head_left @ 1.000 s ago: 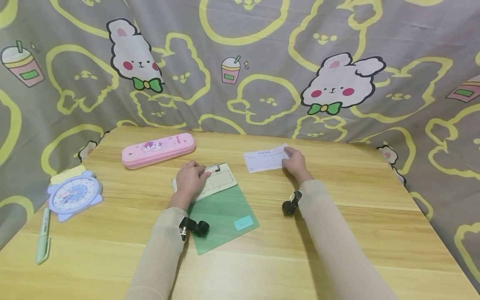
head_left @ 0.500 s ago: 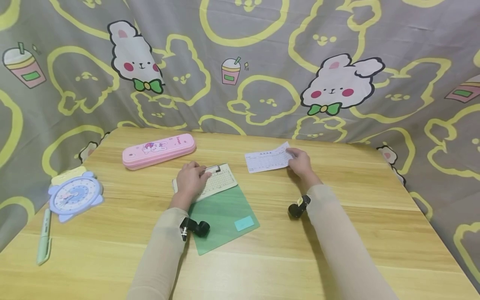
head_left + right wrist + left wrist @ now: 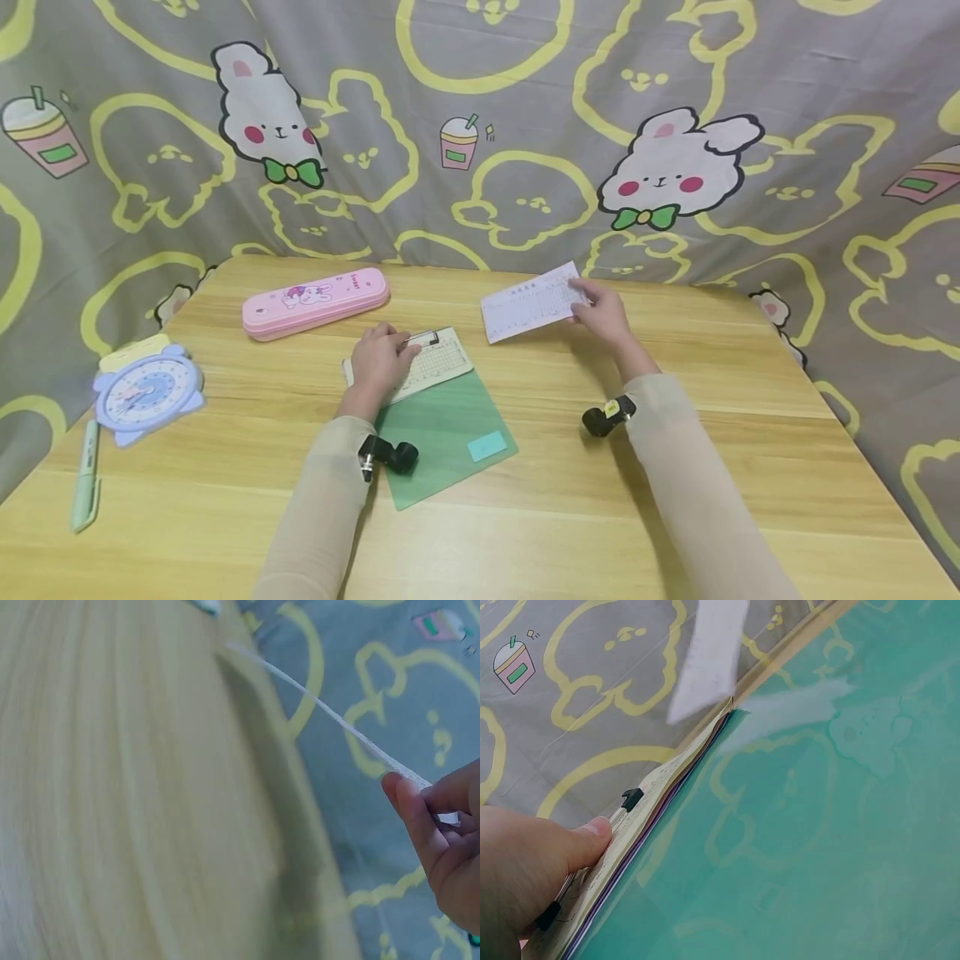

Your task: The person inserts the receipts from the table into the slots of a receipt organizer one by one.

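In the head view a green clipboard (image 3: 442, 433) lies on the table, with small cream printed sheets (image 3: 442, 362) under its wire clip (image 3: 423, 337). My left hand (image 3: 378, 362) grips the clip end; the left wrist view shows the thumb (image 3: 592, 832) on the clip, its other fingers largely hidden. Right of it, my right hand (image 3: 603, 317) pinches a white printed slip of paper (image 3: 532, 304) by its right end. From the right wrist, that slip appears edge-on, held between thumb and fingers (image 3: 420, 817) and tilted above the tabletop.
A pink pencil case (image 3: 317, 304) lies behind the clipboard. At the left are a blue toy clock (image 3: 150, 392), a yellow item (image 3: 135, 352) partly behind it, and a green highlighter (image 3: 86, 479). A patterned curtain (image 3: 525, 108) hangs along the table's back edge.
My right hand has moved slightly right and lifted the white slip, which now tilts up off the table. The left hand and clipboard have stayed in place.
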Demonstrator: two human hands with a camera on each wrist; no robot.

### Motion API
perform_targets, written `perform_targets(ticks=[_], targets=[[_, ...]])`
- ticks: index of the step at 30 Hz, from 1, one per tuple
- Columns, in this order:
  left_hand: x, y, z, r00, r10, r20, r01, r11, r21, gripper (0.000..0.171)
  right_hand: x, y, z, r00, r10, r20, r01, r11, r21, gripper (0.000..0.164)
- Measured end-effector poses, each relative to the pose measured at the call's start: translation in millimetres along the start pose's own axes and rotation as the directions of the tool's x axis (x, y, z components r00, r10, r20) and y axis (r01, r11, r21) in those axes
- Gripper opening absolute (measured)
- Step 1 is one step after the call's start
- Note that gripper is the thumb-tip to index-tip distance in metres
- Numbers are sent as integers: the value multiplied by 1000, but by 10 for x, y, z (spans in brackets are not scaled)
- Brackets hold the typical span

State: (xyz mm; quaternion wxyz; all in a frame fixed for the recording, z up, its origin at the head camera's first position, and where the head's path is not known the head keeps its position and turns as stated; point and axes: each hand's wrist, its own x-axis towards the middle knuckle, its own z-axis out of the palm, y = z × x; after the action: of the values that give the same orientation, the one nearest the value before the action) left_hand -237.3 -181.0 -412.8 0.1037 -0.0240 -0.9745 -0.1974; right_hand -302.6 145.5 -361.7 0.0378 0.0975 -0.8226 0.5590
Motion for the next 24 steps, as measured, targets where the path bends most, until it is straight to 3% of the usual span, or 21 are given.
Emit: perform_targets(ticks=[8,14,19,24], targets=[[0,4,-4,1000,5,-1,-5,1000,7,42,-111,-200,91,998,-58,23,52,977,209,44],[2,3,-2,1000,13,-13,-13,1000,-1,41,-220,-195,183,995,-36,88,11,961,275,41],[3,3,1,1000,3,-12,-3,1000,-1,41,-328,-136,276,982,-36,185,-19,958,288,38],[5,9,2,1000,-10,-11,10,1000,-6,41,-386,-47,373,962,-29,272,-27,980,199,34]])
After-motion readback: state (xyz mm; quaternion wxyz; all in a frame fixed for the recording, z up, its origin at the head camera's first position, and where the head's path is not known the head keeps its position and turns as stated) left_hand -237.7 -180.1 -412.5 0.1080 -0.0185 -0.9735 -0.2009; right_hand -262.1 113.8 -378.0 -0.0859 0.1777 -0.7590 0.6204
